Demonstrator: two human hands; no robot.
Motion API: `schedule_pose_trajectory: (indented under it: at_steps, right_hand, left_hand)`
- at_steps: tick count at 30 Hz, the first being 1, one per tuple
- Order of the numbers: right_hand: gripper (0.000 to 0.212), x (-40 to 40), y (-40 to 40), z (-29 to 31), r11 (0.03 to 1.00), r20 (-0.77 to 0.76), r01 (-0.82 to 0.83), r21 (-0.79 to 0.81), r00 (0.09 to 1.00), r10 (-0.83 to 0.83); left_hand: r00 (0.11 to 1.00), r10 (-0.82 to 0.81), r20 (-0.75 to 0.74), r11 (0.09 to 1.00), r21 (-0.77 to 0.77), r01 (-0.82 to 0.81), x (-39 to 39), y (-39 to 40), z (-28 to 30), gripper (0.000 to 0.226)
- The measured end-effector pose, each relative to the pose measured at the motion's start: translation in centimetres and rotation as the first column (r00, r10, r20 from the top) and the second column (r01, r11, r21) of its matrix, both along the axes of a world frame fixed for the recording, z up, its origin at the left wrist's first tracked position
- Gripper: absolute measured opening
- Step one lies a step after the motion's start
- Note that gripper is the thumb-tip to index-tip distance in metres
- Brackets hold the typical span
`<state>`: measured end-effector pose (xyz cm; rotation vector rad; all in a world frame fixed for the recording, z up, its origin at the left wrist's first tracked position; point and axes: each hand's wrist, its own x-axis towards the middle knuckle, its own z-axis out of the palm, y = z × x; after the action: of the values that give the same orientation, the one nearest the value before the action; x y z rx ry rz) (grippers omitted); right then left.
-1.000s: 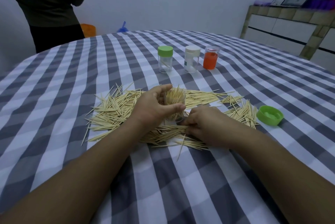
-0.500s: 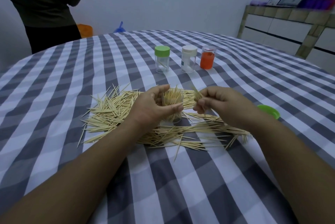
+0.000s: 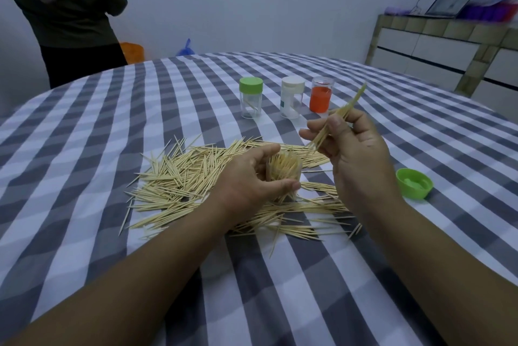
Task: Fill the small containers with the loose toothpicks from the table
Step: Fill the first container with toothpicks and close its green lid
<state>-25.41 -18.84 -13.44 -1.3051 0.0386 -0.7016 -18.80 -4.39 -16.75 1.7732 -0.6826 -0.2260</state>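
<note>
1. Your left hand (image 3: 246,180) wraps round a small clear plastic container (image 3: 284,174) standing upright on the bench (image 3: 84,127), thumb curled across the near side and fingers (image 3: 266,149) curved behind it; the container is packed with pale wooden toothpicks standing on end.
2. Your right hand (image 3: 356,155) is raised above and to the right of that container, thumb and fingers pinching a thin bundle of toothpicks (image 3: 340,117). The bundle tilts, its upper end pointing up and away towards the far right, its lower end angled down towards the container's open mouth without touching it.
3. The heap of loose wooden toothpicks (image 3: 179,177) lies scattered on the grey-and-white checked cloth, mostly to the left of the held container and in front of it, under both wrists, with a few strays nearer you.
4. A bright green plastic lid (image 3: 414,183) lies upturned on the cloth to the right of your right hand, apart from the heap.
5. Three more small containers stand in a row farther back: a clear one with a green cap (image 3: 251,96) holding a few toothpicks, a clear one with a white cap (image 3: 292,96), and a clear one with an orange insert (image 3: 321,94).
6. A person in dark clothing (image 3: 73,14) stands at the far left edge of the bench; a laptop (image 3: 450,3) sits on a tiled counter (image 3: 448,48) against the right wall.
</note>
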Motion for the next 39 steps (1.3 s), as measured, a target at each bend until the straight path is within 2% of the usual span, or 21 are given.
schedule_pose_trajectory:
  at_steps: [4,10,13,16,20,25,28,30,32,36,39]
  right_hand:
    - [0.011,0.3,1.0,-0.7,1.000,-0.024,-0.006,0.027,1.000,0.007]
    - [0.014,0.2,2.0,-1.6,0.997,-0.190,-0.012,-0.079,0.982,-0.003]
    - [0.013,0.4,2.0,-1.7,0.995,-0.211,-0.015,-0.097,0.977,-0.006]
    - [0.017,0.3,1.7,-1.8,0.979,-0.202,0.010,-0.202,0.978,-0.051]
    - [0.036,0.2,1.4,-1.9,0.963,-0.191,0.038,-0.267,0.977,-0.092]
    - [0.031,0.3,1.4,-1.7,0.932,-0.270,-0.035,-0.362,0.960,-0.069]
    - [0.032,0.2,1.6,-1.9,0.903,-0.301,-0.079,-0.422,0.952,-0.057]
    - [0.032,0.4,1.6,-2.1,0.871,-0.312,-0.089,-0.483,0.947,-0.076]
    - [0.031,0.6,1.4,-2.2,0.883,-0.328,-0.088,-0.462,0.942,-0.078]
    - [0.025,0.5,0.9,-2.1,0.953,-0.317,0.005,-0.301,0.942,-0.105]
    - [0.015,0.1,0.6,-1.5,0.936,-0.333,-0.041,-0.350,0.939,-0.084]
  left_hand:
    - [1.000,0.008,-0.001,1.000,0.000,-0.008,0.0,-0.2,-0.1,0.086]
    - [1.000,-0.006,0.001,1.000,-0.010,0.006,0.1,-0.1,-0.3,0.092]
    - [1.000,-0.008,0.010,1.000,-0.009,0.008,0.2,-0.1,-0.3,0.095]
    - [1.000,-0.015,0.002,1.000,-0.014,0.015,0.2,-0.1,-0.4,0.095]
    - [1.000,-0.020,0.004,1.000,-0.020,0.020,0.2,-0.1,-0.3,0.093]
    - [0.999,-0.026,0.030,1.000,-0.010,0.026,0.2,0.0,-0.2,0.072]
    - [0.999,-0.024,0.033,1.000,-0.008,0.024,0.4,-0.1,-0.3,0.085]
    - [0.999,-0.021,0.031,1.000,-0.013,0.022,0.5,-0.1,-0.4,0.084]
    - [0.999,-0.022,0.032,1.000,-0.015,0.022,0.6,-0.1,-0.5,0.078]
    - [0.999,-0.013,0.045,1.000,0.002,0.013,0.5,-0.2,-0.4,0.080]
    - [1.000,-0.017,0.026,1.000,-0.011,0.018,0.5,-0.2,-0.3,0.082]
